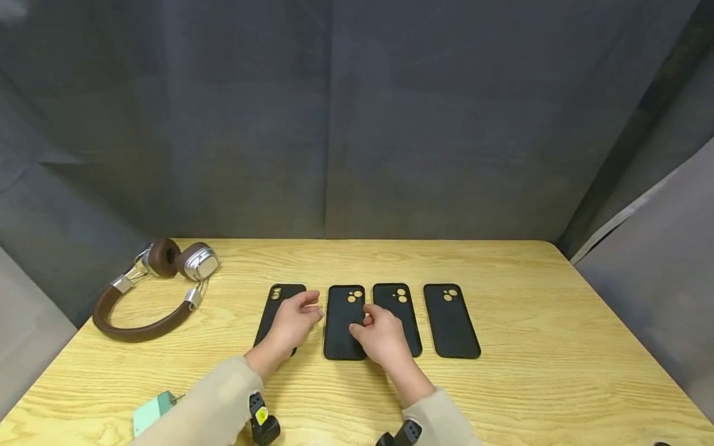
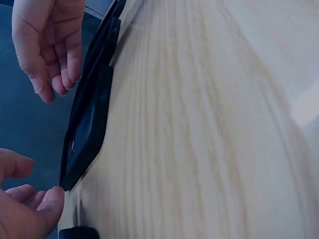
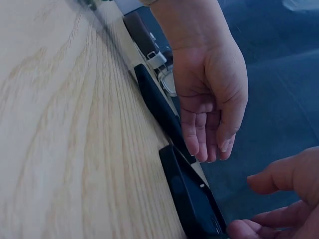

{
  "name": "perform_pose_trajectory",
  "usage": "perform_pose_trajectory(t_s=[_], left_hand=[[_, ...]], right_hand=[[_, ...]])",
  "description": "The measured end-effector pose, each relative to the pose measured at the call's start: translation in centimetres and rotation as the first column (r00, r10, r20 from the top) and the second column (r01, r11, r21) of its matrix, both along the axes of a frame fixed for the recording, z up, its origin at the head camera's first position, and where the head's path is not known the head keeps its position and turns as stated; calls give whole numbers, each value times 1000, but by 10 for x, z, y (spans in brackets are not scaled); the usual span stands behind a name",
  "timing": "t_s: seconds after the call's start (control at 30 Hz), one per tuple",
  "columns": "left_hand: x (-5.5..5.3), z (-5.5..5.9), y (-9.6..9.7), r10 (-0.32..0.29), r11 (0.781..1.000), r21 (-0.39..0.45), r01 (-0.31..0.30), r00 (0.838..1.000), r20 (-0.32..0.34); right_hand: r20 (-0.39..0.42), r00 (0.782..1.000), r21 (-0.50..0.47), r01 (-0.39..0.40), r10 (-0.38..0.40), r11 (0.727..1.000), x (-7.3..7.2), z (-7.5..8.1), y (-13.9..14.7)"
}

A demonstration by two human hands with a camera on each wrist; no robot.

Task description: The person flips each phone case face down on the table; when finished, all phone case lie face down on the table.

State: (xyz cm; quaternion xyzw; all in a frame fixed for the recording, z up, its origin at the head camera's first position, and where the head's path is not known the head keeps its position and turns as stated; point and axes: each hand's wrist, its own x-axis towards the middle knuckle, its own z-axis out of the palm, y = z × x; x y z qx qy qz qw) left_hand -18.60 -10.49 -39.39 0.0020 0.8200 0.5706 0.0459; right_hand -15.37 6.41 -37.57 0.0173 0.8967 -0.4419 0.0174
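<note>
Several black phone cases lie in a row on the wooden table. My left hand (image 1: 294,321) is over the leftmost case (image 1: 270,314), fingers loosely bent with nothing between them. To its right lies the second case (image 1: 341,331), with camera holes at its top. My right hand (image 1: 382,334) has its fingertips at that case's right edge and partly hides the third case (image 1: 411,328). The rightmost case (image 1: 450,325) lies apart from both hands. In the right wrist view, the fingertips of my right hand (image 3: 289,199) are beside the end of a case (image 3: 187,199).
Brown and silver headphones (image 1: 142,332) lie at the table's left. A mint green object (image 1: 152,414) sits near the front left, partly behind the left sleeve (image 1: 206,402). A dark cloth (image 1: 357,124) hangs behind the table (image 1: 546,310).
</note>
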Motion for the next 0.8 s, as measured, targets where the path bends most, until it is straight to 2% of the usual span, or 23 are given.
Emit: perform_pose_trajectory(t_s=[0.23,0.5,0.67,0.8], left_hand=[[-1,-5,8,-21,1000,5,21,1000,21],[-4,-11,12,1,999,-46,1,998,56],[-7,-12,13,-4,998,-56,7,998,60],[-10,-13,13,6,999,-53,-2,997,73]], right_hand=[[31,1000,47,-2,1,999,0,-4,4],[53,998,103,-27,21,994,-2,-10,4],[39,998,128,-45,40,991,-3,-13,1],[0,999,189,-42,42,981,-3,-16,-4]])
